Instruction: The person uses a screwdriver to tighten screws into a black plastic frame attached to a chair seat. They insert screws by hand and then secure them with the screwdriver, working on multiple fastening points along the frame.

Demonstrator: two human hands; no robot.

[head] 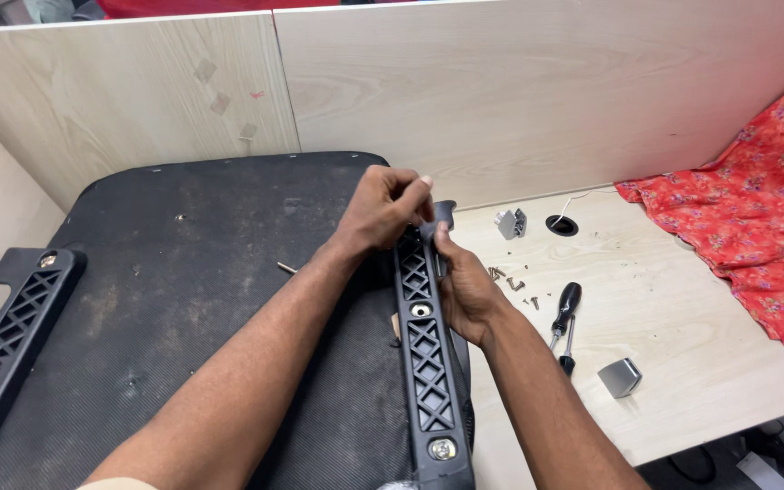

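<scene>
While both hands, left point(383, 210) and right point(466, 289), pinch the black latticed bracket point(426, 363) on the seat base point(192, 308), it looks rigid, light plastic; its solid edges offer the best hold.

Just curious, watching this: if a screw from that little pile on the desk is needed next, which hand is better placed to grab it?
Probably the right hand: the loose screws lie just beside it, while the left hand sits across the black bracket.
</scene>
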